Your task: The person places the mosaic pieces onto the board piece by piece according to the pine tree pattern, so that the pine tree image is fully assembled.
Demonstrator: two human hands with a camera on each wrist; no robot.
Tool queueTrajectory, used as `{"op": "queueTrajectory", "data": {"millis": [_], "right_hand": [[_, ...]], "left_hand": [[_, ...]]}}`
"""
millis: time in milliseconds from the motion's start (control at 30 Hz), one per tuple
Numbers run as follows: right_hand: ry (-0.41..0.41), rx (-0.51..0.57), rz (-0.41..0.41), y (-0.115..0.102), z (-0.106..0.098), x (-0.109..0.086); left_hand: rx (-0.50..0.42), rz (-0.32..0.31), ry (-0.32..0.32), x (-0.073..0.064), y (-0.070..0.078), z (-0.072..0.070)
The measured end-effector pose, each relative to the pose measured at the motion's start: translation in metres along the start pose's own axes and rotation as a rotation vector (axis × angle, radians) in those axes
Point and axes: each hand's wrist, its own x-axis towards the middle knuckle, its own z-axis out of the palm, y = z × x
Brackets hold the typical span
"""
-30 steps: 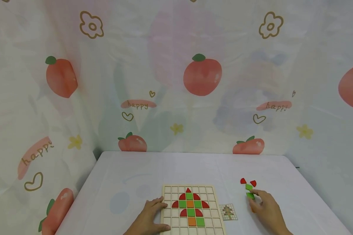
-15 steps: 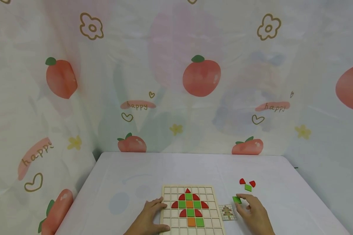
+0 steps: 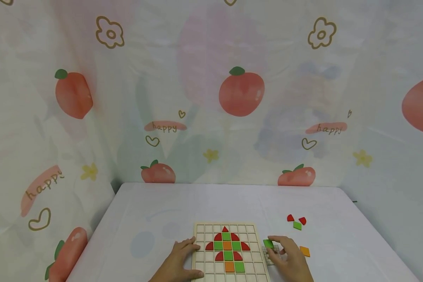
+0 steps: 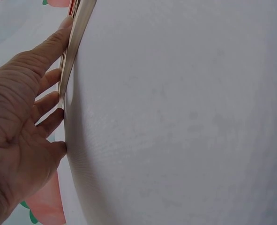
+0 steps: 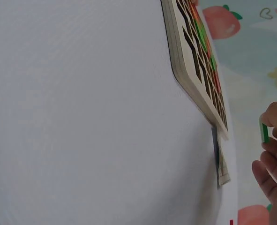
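Note:
A wooden grid board lies at the front of the table, with green, orange and red tiles set in its cells in a tree-like shape. My left hand rests against its left edge, thumb and fingers extended; the left wrist view shows the fingers along the board's side. Between thumb and forefinger, my right hand pinches a green tile, just right of the board. Seen edge-on in the right wrist view, that tile is clear of the tabletop. Below it lies a small pattern card, partly covered by the hand.
Loose tiles lie right of the board: two red rounded ones, a green one and an orange one beside my right hand. A printed cloth hangs behind and at both sides of the white table.
My right hand has picked up the green tile from the loose pieces and carried it left to above the card, uncovering the orange tile. The left hand stays in place.

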Motion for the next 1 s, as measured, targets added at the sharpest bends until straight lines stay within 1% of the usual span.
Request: {"op": "queueTrajectory", "data": {"millis": [133,233,333,533,667,733,900,1000], "right_hand": [[0.028,0.012,-0.024,-0.005,0.005,-0.002],[0.022,0.027,-0.023,-0.009,0.008,-0.003],[-0.006,0.049,-0.006,-0.015,0.010,-0.004],[-0.070,0.130,0.037,-0.030,0.017,-0.007],[-0.109,0.171,0.018,-0.040,0.025,-0.011],[-0.110,0.203,-0.041,-0.042,0.031,-0.013],[-0.064,0.230,-0.299,-0.042,0.047,-0.018],[-0.053,0.225,-0.410,-0.042,0.055,-0.019]], "left_hand": [[-0.007,0.001,-0.001,0.000,0.000,0.000],[-0.012,-0.005,-0.002,-0.001,0.000,0.000],[-0.015,-0.020,-0.004,-0.001,0.001,0.000],[-0.010,-0.043,0.006,-0.001,0.003,0.000],[-0.011,-0.054,0.011,-0.001,0.002,0.001],[-0.010,-0.054,0.012,-0.002,0.002,0.001],[-0.019,-0.068,0.012,-0.001,0.003,0.001],[-0.020,-0.062,0.008,-0.001,0.004,0.000]]}}
